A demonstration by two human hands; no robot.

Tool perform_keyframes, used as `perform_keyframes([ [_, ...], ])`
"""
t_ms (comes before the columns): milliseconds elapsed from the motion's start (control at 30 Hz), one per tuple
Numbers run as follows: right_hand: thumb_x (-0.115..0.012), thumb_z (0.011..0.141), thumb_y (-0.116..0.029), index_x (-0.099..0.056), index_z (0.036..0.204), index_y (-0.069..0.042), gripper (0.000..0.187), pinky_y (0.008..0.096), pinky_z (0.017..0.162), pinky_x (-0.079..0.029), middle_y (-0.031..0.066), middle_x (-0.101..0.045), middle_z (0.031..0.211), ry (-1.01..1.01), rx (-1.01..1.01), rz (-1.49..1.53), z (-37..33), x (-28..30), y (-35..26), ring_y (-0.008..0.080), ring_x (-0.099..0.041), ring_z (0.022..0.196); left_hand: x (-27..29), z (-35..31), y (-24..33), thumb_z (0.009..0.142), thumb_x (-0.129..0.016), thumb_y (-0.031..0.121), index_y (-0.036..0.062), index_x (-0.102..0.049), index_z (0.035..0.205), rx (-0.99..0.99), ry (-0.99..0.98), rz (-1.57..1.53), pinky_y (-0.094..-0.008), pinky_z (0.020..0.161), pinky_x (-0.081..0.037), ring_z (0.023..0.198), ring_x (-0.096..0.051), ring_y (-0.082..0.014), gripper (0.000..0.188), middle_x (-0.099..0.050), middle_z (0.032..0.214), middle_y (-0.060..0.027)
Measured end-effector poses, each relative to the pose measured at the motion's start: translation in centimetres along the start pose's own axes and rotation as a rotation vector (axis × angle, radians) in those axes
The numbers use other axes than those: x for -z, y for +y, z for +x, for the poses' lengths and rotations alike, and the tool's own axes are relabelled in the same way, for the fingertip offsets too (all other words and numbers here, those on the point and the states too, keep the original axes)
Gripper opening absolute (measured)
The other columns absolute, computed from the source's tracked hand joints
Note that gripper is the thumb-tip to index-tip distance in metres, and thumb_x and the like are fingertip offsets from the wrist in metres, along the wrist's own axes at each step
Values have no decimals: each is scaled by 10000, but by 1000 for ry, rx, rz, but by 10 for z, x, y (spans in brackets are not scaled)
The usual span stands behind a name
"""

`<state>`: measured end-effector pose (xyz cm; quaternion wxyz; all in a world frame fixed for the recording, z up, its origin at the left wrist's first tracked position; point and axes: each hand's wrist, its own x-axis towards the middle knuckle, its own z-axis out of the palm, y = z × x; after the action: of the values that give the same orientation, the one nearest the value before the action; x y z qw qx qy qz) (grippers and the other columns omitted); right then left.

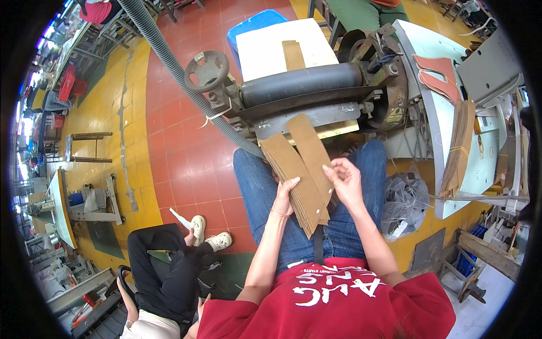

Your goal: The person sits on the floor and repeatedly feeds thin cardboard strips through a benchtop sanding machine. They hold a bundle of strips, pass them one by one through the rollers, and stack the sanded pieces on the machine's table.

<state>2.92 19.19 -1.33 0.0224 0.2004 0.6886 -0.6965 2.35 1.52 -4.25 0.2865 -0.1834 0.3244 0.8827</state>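
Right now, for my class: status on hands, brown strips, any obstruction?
Left hand gripping brown stack. Right hand pinching single brown strip, angled toward black roller. Grey hose left of roller, apart from both hands.

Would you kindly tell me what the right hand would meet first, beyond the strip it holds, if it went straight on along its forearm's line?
Beyond the strip, the right hand would probably meet the yellow board first; depth is unclear, so it might pass above, towards the grey plate.
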Motion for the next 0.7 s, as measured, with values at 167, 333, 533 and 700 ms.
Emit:
perform_keyframes([
  [167, -652, 864, -123, -577, 944, -27, 145, 186, 586, -463, 38, -657, 755, 71, -202, 233, 47, 7, 8, 57, -590, 651, -5, -4, 4, 803, -592, 198, 1, -432, 1227, -24, -114, -15, -386, 827, -530, 997, -606, -271, 494, -578, 1103, -163],
  [333, -689, 839, -159, -501, 1129, 13, 386, 245, 657, -500, 84, -639, 881, 174, -305, 270, 84, -5, -2, 102, -603, 743, -6, -15, 2, 797, -593, 197, -8, -440, 1220, -29, -112, -45, -400, 827, -534, 1004, -607, -289, 495, -584, 1098, -173],
  [533, -658, 866, -266, -349, 1318, -104, 571, 263, 770, -460, 52, -549, 1088, 316, -217, 185, 66, -22, -18, 131, -529, 989, -9, -16, 1, 803, -589, 192, -5, -420, 1240, -28, -128, -19, -404, 843, -530, 1020, -600, -293, 508, -582, 1102, -171],
  [700, -728, 801, -250, -541, 1148, -56, 439, 220, 702, -465, 41, -591, 995, -274, -176, 99, -11, -4, -2, 115, -563, 855, -6, -10, -3, 830, -607, 186, 6, -424, 1231, 9, -64, 47, -380, 860, -509, 1019, -588, -256, 477, -574, 1123, -159],
])
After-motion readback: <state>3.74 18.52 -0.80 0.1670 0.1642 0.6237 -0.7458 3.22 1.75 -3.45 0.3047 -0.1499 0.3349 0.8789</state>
